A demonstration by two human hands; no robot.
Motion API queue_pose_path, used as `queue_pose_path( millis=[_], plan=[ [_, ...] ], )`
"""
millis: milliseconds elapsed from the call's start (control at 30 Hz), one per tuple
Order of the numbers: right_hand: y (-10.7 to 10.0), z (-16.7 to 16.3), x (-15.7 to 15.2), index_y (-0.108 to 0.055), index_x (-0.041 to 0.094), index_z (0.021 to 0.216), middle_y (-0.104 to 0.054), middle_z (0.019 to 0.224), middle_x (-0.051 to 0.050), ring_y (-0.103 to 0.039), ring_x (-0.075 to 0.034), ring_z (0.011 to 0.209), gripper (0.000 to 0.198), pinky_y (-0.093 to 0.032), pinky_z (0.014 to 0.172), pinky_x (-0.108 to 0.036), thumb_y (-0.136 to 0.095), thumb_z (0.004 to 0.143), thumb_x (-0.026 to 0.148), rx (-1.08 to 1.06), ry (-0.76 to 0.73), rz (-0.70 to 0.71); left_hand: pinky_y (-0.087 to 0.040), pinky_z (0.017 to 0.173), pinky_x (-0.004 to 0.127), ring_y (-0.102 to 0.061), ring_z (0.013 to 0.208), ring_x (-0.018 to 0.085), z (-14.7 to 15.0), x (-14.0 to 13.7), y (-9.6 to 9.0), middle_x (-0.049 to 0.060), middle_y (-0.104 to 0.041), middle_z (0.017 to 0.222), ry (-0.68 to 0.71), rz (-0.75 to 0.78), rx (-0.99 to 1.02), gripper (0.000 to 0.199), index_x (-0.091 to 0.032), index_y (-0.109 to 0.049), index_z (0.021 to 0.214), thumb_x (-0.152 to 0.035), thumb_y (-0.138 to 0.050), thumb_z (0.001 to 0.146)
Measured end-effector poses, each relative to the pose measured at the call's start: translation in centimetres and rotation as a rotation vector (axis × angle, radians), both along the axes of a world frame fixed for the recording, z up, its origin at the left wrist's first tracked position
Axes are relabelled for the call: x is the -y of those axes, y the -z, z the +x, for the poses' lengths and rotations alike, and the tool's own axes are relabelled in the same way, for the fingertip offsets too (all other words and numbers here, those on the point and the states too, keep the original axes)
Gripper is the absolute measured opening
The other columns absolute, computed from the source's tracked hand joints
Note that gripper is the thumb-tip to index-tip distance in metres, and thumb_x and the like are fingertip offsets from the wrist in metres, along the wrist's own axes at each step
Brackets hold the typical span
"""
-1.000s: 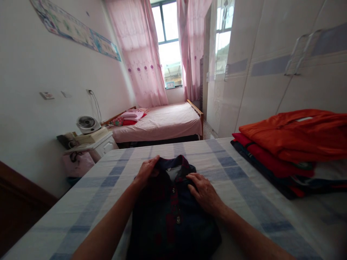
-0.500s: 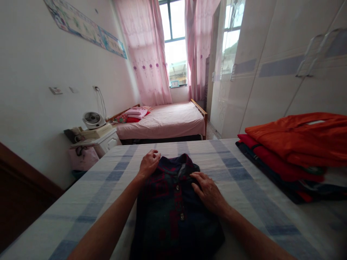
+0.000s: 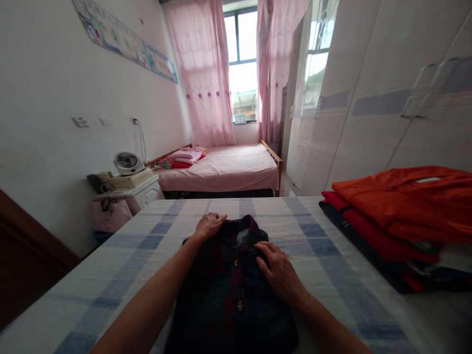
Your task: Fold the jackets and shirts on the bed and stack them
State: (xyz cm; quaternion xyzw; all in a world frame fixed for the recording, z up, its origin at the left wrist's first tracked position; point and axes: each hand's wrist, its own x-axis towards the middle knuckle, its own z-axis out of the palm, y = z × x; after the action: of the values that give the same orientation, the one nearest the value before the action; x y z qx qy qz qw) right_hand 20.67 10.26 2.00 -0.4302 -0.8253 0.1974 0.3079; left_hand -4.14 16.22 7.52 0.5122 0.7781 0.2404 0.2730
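Note:
A dark plaid shirt (image 3: 221, 290) in navy, green and red lies folded on the bed sheet, buttoned front up and collar pointing away from me. My left hand (image 3: 210, 226) is at the left side of the collar, its fingers drawn together on the cloth there. Over the right shoulder of the shirt, my right hand (image 3: 278, 268) rests with fingers stretched out and slightly apart. The lower end of the shirt runs out of view at the bottom.
A stack of folded clothes, with an orange garment (image 3: 401, 201) on top, is at my right on the blue-and-white sheet (image 3: 313, 226). Beyond stands a second bed (image 3: 236, 169) with a pink cover. A fan (image 3: 128, 162) sits on the nightstand; a white wardrobe (image 3: 372, 128) lines the right.
My left hand has moved right onto the collar edge. My right hand stays on the shoulder, and the shirt sits slightly further left and lower in view. The camera has tilted a little.

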Motion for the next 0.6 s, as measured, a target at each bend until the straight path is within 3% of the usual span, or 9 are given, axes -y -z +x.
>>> queue_pose_path(
  millis=[333,600],
  plan=[
    [-0.5,-0.1,0.2,-0.056,0.022,0.116,-0.054,0.122,-0.005,-0.048,-0.019,0.114,0.031,-0.033,0.1,-0.037,-0.043,0.087,0.025,0.007,0.002,-0.027,-0.051,0.081,0.04,-0.058,0.097,0.02,-3.2,2.8,0.4,0.008,-0.056,0.116,-0.128,0.052,0.476,0.031,-0.017,-0.054,0.115,-0.033,-0.053,0.088],
    [-0.2,-0.1,0.0,-0.056,0.022,0.115,-0.054,0.122,-0.006,-0.049,-0.02,0.113,0.031,-0.034,0.099,-0.037,-0.043,0.087,0.026,0.012,-0.008,-0.01,-0.051,0.08,0.04,-0.059,0.096,0.021,-1.2,2.0,1.7,0.008,-0.058,0.112,-0.095,0.113,0.536,0.032,-0.014,-0.055,0.113,-0.034,-0.054,0.087]
  ],
)
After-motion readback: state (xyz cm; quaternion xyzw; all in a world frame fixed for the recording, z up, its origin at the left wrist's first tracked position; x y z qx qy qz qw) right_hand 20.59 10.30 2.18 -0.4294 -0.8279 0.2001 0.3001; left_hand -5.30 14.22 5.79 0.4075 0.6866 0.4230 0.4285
